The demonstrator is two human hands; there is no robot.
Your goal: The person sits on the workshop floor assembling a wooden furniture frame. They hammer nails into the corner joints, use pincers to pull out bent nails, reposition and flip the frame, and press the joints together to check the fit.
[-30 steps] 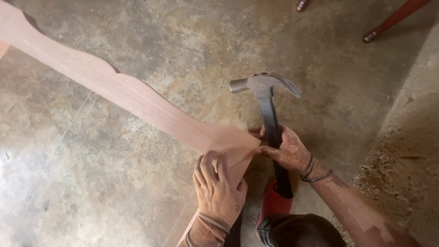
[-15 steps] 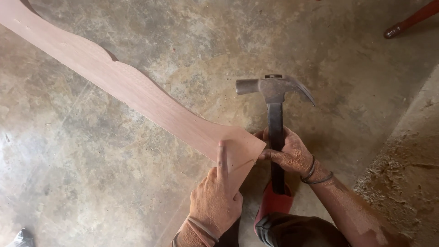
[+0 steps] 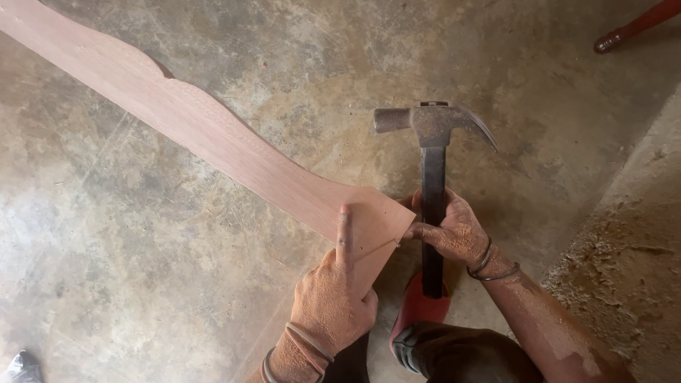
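Board (image 3: 213,142): long wavy-edged wood, runs far left to near centre over concrete floor (image 3: 142,269). Left hand (image 3: 332,301): flat on board's near end, forefinger out, grip not closed. Hammer (image 3: 433,177): upright, head far. Right hand (image 3: 448,230): grip closed round hammer handle, just right of board end.

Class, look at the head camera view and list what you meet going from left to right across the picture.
Dark shoe tip in the bottom corner → long wavy-edged wooden board → left hand pressing the board's end → claw hammer gripped by the right hand → sawdust patch on the floor.
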